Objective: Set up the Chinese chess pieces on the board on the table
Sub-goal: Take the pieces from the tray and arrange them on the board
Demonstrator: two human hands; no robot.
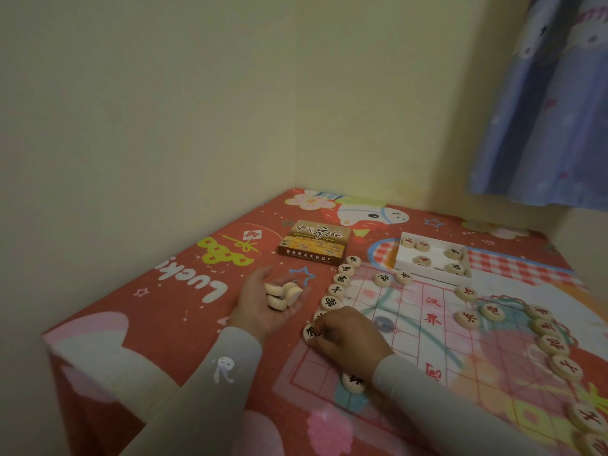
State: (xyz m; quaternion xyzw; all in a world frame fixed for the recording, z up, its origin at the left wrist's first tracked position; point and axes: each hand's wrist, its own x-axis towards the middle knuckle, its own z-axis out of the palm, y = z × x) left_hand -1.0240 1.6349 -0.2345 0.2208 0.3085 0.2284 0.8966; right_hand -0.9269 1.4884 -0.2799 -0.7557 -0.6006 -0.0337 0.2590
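Pinching black piece [311, 332], fingers [324, 337] closed (seemingly)

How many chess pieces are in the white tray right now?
5 pieces visible in the white tray: two side by side at its far-left corner, one nearer on the left, two along the right side. Others may hide behind the near wall.

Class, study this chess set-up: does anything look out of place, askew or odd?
Nothing is spilled or damaged. The board is only half set: pieces remain in the white tray, the left hand holds several, and the right hand is placing one.
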